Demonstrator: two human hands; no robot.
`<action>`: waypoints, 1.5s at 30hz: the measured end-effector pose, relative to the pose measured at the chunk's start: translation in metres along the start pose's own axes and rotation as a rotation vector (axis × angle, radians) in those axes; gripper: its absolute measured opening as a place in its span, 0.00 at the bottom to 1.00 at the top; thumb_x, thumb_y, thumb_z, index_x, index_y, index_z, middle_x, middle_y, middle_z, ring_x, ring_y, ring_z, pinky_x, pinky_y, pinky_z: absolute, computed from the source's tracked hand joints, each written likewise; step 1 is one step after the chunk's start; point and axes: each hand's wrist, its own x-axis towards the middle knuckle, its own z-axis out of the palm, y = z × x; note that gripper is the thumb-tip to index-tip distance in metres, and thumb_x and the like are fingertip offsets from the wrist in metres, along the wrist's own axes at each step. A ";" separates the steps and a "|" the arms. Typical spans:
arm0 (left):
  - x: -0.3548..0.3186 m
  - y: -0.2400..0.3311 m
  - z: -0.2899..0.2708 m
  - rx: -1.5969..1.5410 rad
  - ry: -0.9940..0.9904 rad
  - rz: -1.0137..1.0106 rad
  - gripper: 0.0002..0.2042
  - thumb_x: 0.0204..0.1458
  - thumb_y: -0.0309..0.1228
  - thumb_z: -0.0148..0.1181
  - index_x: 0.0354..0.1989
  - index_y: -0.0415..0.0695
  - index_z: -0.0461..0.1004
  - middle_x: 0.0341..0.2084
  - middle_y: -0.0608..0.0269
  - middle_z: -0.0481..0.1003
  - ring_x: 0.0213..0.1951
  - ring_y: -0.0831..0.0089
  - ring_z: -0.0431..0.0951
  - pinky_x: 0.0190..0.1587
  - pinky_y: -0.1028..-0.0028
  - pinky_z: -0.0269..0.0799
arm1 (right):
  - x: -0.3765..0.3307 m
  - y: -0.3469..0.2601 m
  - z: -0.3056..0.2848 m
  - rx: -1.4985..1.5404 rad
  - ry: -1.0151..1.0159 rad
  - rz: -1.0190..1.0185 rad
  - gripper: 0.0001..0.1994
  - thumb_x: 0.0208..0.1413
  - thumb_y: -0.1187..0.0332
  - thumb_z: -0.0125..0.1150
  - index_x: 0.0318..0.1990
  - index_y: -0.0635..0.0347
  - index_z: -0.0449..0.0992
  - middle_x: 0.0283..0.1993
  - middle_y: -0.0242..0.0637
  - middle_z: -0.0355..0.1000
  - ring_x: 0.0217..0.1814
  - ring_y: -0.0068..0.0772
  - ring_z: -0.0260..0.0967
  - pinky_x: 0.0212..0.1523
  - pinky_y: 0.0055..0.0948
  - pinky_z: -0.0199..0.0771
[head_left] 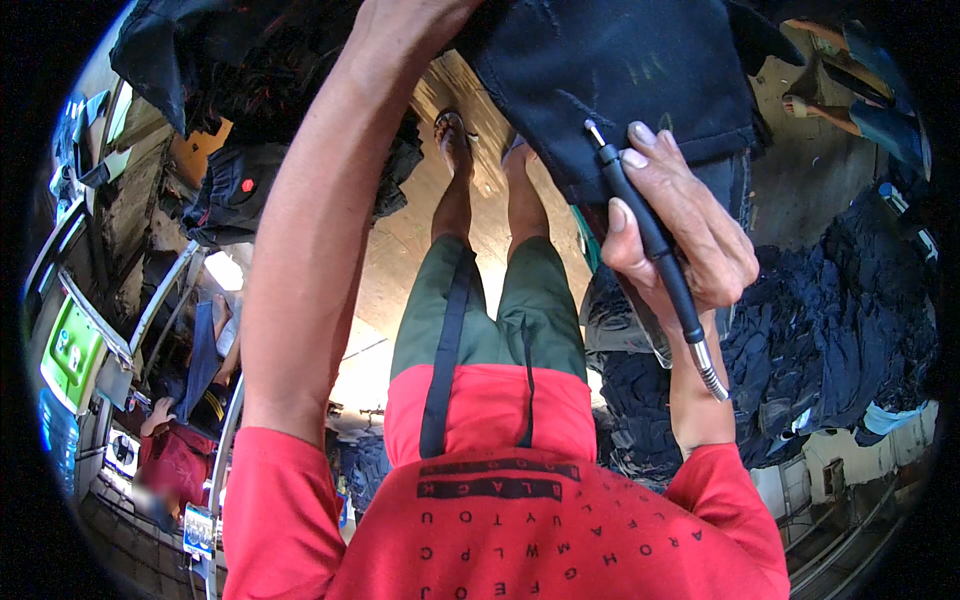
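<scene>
My right hand (690,215) is closed around a black pen-shaped rotary grinder (648,225). Its flexible metal shaft trails from the lower end, and the small pale tip meets or hovers just over dark denim; which of the two I cannot tell. That denim garment (640,60) hangs in front of me, with a stitched hem near its lower edge and several pale scuffed lines by the tip. My left arm reaches up to the top edge, where only the wrist and base of my left hand (425,8) show; its fingers are out of sight.
Dark garments (250,60) are heaped at the upper left. To the right lies a large pile of dark denim (820,320). A person in red (185,465) is at the lower left, near a green tray (72,345). Another person's legs (825,110) show at the upper right.
</scene>
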 end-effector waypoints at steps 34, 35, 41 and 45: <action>-0.190 0.124 -0.038 -0.643 -0.106 -0.900 0.14 0.53 0.23 0.82 0.37 0.36 0.78 0.28 0.59 0.85 0.32 0.80 0.84 0.37 0.81 0.78 | -0.053 -0.009 -0.048 0.134 0.159 0.214 0.14 0.57 0.76 0.72 0.50 0.71 0.84 0.49 0.56 0.85 0.56 0.53 0.86 0.64 0.48 0.84; -0.193 0.118 -0.037 -0.683 -0.103 -0.899 0.14 0.52 0.23 0.82 0.37 0.36 0.78 0.28 0.59 0.85 0.32 0.80 0.84 0.37 0.80 0.78 | -0.054 -0.008 -0.042 0.118 0.157 0.185 0.13 0.57 0.75 0.72 0.49 0.71 0.85 0.47 0.56 0.86 0.55 0.53 0.87 0.63 0.49 0.85; -0.217 0.095 -0.029 -0.748 -0.053 -0.880 0.14 0.48 0.23 0.85 0.33 0.37 0.80 0.26 0.62 0.84 0.30 0.80 0.84 0.35 0.82 0.76 | -0.062 -0.014 -0.016 0.051 0.078 -0.003 0.13 0.54 0.73 0.75 0.47 0.70 0.87 0.43 0.54 0.86 0.52 0.52 0.88 0.59 0.50 0.89; -0.220 0.090 -0.026 -0.758 -0.072 -0.848 0.15 0.47 0.26 0.86 0.34 0.38 0.82 0.26 0.64 0.84 0.30 0.82 0.83 0.34 0.84 0.75 | -0.064 -0.019 -0.015 0.043 0.078 0.016 0.13 0.54 0.75 0.74 0.47 0.70 0.87 0.45 0.53 0.86 0.53 0.52 0.87 0.59 0.51 0.89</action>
